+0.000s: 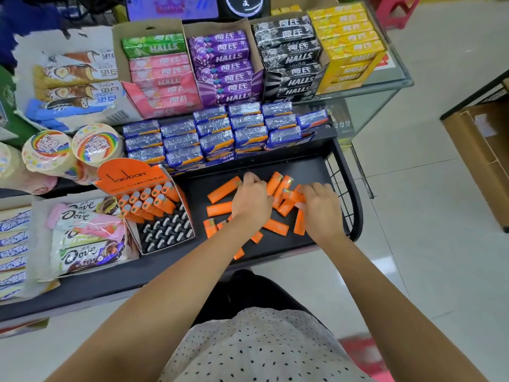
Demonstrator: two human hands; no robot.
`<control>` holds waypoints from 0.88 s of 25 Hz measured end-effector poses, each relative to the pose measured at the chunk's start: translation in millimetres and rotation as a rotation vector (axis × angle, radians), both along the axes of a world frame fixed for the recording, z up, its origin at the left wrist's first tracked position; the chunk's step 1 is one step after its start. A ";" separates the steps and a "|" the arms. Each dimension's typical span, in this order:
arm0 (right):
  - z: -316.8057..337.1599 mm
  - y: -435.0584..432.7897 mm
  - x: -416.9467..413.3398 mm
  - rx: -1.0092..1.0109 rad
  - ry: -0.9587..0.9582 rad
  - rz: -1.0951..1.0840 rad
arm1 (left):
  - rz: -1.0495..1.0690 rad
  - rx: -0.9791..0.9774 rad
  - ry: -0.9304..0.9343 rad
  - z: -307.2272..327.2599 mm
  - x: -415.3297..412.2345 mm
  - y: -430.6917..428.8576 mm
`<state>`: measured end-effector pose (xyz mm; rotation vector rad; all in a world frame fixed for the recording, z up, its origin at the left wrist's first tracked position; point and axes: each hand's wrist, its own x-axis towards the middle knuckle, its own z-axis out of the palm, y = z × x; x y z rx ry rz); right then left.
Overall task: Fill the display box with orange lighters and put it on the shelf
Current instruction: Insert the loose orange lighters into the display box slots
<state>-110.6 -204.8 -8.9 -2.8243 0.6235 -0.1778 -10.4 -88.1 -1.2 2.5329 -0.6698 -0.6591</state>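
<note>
Both bare forearms reach forward from the lower corners of the view and converge, the hands side by side without touching. The left hand (252, 201) is palm down, its fingers bent over the orange lighters (220, 209); whether it grips any cannot be told. The right hand (321, 209) is also palm down, its curled fingertips pinching some of them.

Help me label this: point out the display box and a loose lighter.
display box (165, 235): head view, on its empty black slots.
loose lighter (219, 209): head view, middle of its body.
</note>
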 end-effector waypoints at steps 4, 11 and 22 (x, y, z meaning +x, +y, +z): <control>9.9 -1.2 -1.3 0.141 -0.021 -0.081 | 0.048 -0.019 0.000 6.7 -0.5 -0.3; 38.1 24.1 11.8 0.591 -0.201 -0.210 | 0.208 -0.317 0.056 18.2 -11.9 43.3; 45.8 120.9 68.2 0.775 -0.237 0.106 | 0.580 -0.525 -0.066 29.2 -23.5 178.4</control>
